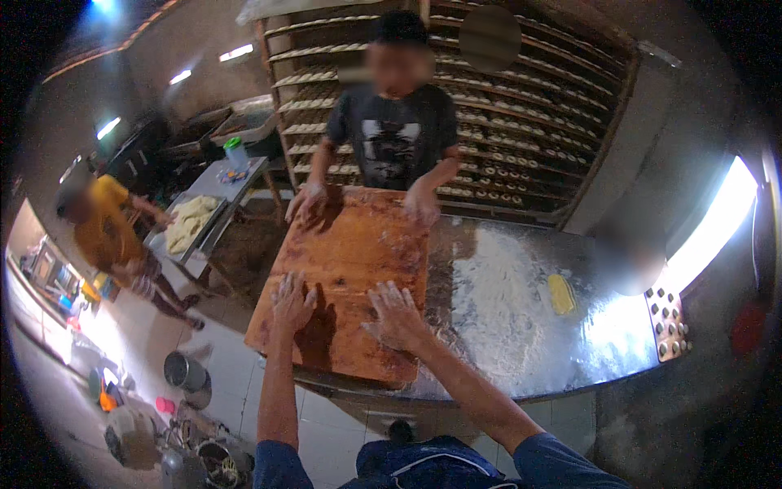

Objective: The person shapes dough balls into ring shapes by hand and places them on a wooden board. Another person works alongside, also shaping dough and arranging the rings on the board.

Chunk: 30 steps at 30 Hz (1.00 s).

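A broad orange-brown wooden board (358, 244) with dark stains lies across the left end of the worktable. Over its near left part is my left hand (293, 303), flour-dusted, with the fingers stretched out. My right hand (395, 316) is flat above the near right part, its whitened fingers spread. Both hands cast shadows, and I cannot tell how firmly they touch the wood. Opposite me stands a person in a dark T-shirt (395, 134). That person's hands (308, 202) are at the board's far corners, one on each side.
Flour (501, 301) covers much of the dark worktable (603, 326), with a yellow slab (561, 294) on it. A tray of small round pieces (668, 322) sits far right. Racks of shaped dough (521, 106) stand behind. Leftward are another person (106, 224), pale dough (189, 222) and a bucket (186, 371).
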### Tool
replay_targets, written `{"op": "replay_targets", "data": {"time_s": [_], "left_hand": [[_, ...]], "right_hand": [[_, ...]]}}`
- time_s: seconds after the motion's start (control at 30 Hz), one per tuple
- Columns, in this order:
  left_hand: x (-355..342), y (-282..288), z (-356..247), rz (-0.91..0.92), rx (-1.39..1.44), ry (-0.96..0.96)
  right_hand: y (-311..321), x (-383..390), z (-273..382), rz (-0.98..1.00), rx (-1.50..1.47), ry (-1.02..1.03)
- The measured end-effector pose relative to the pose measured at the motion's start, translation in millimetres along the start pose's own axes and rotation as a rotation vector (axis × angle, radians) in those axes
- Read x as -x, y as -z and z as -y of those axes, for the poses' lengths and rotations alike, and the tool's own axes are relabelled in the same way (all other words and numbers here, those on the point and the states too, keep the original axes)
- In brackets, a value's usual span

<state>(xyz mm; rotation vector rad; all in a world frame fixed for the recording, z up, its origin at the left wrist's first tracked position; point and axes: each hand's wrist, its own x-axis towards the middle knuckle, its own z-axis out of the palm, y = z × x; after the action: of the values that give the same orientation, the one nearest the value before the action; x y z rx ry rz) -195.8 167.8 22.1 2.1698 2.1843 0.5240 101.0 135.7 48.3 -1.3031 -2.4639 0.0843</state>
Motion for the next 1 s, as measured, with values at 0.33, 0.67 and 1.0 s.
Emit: {"op": "replay_targets", "data": {"time_s": [0.33,0.67,1.0], "left_hand": [[12,-20,-9,0.085,-0.15,0.141],[32,-19,-14,0.061,-0.161,0.113],[234,-73,-114,-0.472,0.459,0.04]], "right_hand": [[-41,6,-1,0.101,0.016,-0.178],[-50,32,-7,-0.041,-0.006,-0.124],[-11,203,-142,-0.084,0.153,-0.783]]}}
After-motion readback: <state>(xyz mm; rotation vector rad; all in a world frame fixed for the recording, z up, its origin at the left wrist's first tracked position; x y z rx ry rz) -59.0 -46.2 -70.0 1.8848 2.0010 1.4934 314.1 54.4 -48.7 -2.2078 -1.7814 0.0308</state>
